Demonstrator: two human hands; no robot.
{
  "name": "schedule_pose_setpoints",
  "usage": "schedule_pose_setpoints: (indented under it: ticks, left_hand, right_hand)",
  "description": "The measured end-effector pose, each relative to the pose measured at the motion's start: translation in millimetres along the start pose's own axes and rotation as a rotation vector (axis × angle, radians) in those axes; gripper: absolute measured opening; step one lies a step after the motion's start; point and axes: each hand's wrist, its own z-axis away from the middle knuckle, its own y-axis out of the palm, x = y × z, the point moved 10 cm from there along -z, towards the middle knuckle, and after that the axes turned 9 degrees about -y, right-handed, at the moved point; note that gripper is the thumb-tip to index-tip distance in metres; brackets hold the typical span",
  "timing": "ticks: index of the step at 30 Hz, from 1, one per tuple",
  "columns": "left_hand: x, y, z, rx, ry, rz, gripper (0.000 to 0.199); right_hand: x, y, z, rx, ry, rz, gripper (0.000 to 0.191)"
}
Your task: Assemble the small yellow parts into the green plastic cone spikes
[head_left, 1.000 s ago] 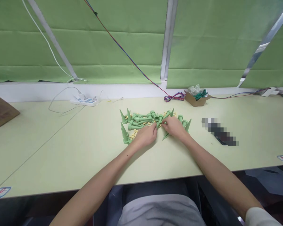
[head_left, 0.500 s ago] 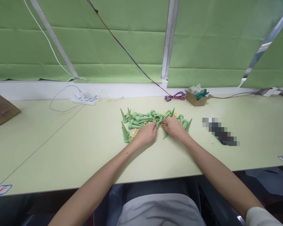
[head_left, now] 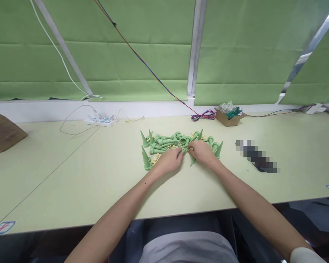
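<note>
**Hands drew a little nearer to us over the pile of green spikes**

Since the picture before, our hands had slipped slightly back from the heap, and the view had tipped down a touch; nothing else on the table (head_left: 71, 182) had shifted. Our left hand (head_left: 168, 163) and right hand (head_left: 201, 151) met fingertip to fingertip over one green spike (head_left: 184, 148), each pinching an end of it with fingers drawn together, though what exactly sat between the tips was too small for us to tell.

We judged the work to be early or midway. The pile of green spikes (head_left: 159, 140) lay loose around our hands, mixed with small yellow pieces (head_left: 155, 157), and we saw no separate finished group anywhere on the table.

Of containers we saw only a few. A small cardboard box (head_left: 228, 118) stood well apart at the far right, holding clear plastic wrap and something dark green. A brown paper bag (head_left: 2, 133) sat at the far left, its contents hidden from us. A power strip (head_left: 100, 119) and a coil of coloured wire (head_left: 203, 115) lay along the back edge
</note>
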Motion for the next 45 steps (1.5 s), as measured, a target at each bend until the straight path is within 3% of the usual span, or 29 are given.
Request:
schedule_pose_setpoints:
  ticks: [6, 9, 14, 18, 26, 33, 45]
  left_hand:
    - [3, -16.6, -1, -0.112, -0.021, 0.025, 0.032]
    - [6, -22.1, -4, -0.143, -0.037, 0.209, 0.031]
    - [15, -3.3, -12, 0.067, -0.178, 0.803, 0.025]
    - [15, -1.8, -11, 0.09, -0.221, 1.067, 0.024]
    - [17, 9.2, -10, 0.161, -0.276, 1.275, 0.019]
    - [2, 18.3, -4, 0.401, -0.303, 1.482, 0.031]
    - [-20, 9.1, 4, 0.544, -0.138, 1.571, 0.017]
  right_hand:
    - [3, -1, 1, -0.011, -0.001, 0.006, 0.021]
    - [3, -1, 0, -0.009, 0.003, 0.011, 0.02]
    - [0, 0, 0, -0.026, 0.016, 0.002, 0.019]
    - [-1, -6, 0, -0.081, 0.022, -0.042, 0.02]
    - [8, -15, 3, -0.181, -0.03, -0.223, 0.018]
    - [13, -17, 5, -0.198, -0.059, -0.274, 0.018]
    - [13, -14, 2, -0.218, -0.098, -0.282, 0.023]
